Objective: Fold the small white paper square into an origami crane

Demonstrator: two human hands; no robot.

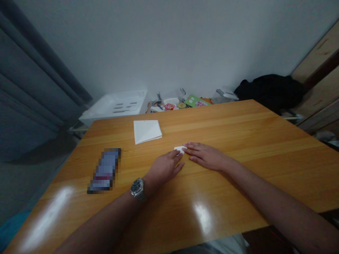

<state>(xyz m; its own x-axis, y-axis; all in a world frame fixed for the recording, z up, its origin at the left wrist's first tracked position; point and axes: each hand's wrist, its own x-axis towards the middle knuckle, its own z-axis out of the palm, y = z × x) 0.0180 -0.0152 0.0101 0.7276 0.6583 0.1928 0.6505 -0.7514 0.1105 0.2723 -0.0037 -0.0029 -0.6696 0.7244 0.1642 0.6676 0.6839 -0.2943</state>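
A small folded piece of white paper [180, 149] lies flat on the wooden table [238, 130], partly covered by fingertips. My left hand [165, 166], with a metal watch [137, 187] at its wrist, touches the near left part of the paper; its fingers are stretched out and the thumb is apart. From the other side, my right hand [205, 155] rests flat with spread fingers, its fingertips on the paper's right edge. Neither hand is closed around anything.
Farther back on the table lies a folded lined paper sheet [147, 131]. A blurred-out phone [105, 171] is at the left. Beyond the far edge are a white plastic tray [116, 102], a green packet [196, 101] among small items, and a black cloth heap [270, 91].
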